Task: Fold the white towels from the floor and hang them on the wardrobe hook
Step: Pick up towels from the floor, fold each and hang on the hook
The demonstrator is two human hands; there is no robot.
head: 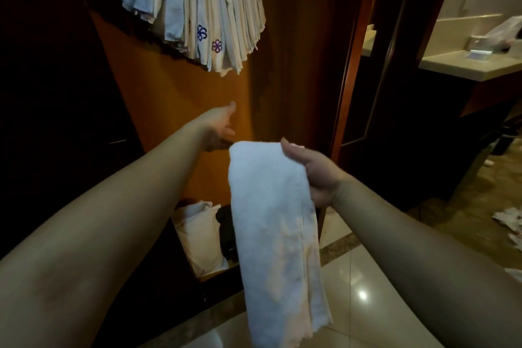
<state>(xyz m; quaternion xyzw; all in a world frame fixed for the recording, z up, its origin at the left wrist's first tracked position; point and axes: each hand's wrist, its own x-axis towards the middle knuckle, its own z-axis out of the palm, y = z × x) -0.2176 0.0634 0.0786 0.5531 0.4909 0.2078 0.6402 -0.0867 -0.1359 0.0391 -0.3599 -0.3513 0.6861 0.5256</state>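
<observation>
Forearms, bare, nearest the lens: one from lower left, one from lower right

Folded white towel (276, 229): long narrow strip, doubled lengthwise, hanging in the air in front of the wardrobe interior, over the tiled floor (367, 285). Top fold held, lower end free and slightly frayed-looking. Judged light, soft and limp; it will sag wherever unsupported and the layers may slide apart. Best taken at the top fold, across the full width, so the layers stay together on the way to the hook

Right hand (313, 172): grips the towel's upper right edge, thumb on the front face, fingers behind and hidden

Left hand (219, 127): fingers extended, holding nothing, reaching forward just beyond the towel's top left corner, toward the wooden back panel (175, 110)

Hanging towels (197, 8): dense bundle of white cloths, some with purple flower marks, above; the hook itself is out of view

White bag (200, 237): at the wardrobe foot, beside a dark box

Vanity counter (474, 68): at right, well apart; paper scraps (508, 220) on the floor below it
</observation>
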